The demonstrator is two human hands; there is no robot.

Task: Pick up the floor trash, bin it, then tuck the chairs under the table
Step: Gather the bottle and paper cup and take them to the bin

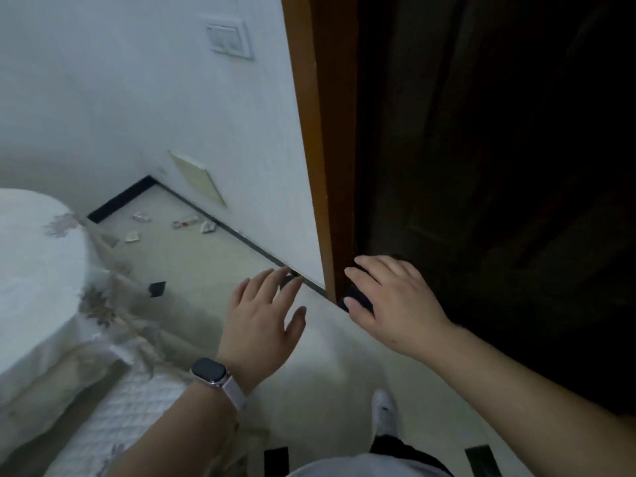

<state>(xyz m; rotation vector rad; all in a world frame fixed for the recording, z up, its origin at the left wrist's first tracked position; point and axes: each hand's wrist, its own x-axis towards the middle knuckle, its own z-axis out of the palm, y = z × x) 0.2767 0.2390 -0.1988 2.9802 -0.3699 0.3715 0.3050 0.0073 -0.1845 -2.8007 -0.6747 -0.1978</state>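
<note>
My left hand (261,315) hangs with fingers spread wide, holding nothing, a watch (210,371) on its wrist. My right hand (392,304) arches over something dark beside the door frame (309,166); I cannot tell whether it grips. The floor trash (186,222) lies scattered well ahead of the left fingertips, along the wall (241,149).

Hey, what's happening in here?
A person stands beside furniture draped in white cloth, facing bits of trash on the floor by the wall. None is picked up yet. The left hand, wearing a watch, is open and empty; the right hand hovers by the door frame over something dark, unclear if held.
</note>
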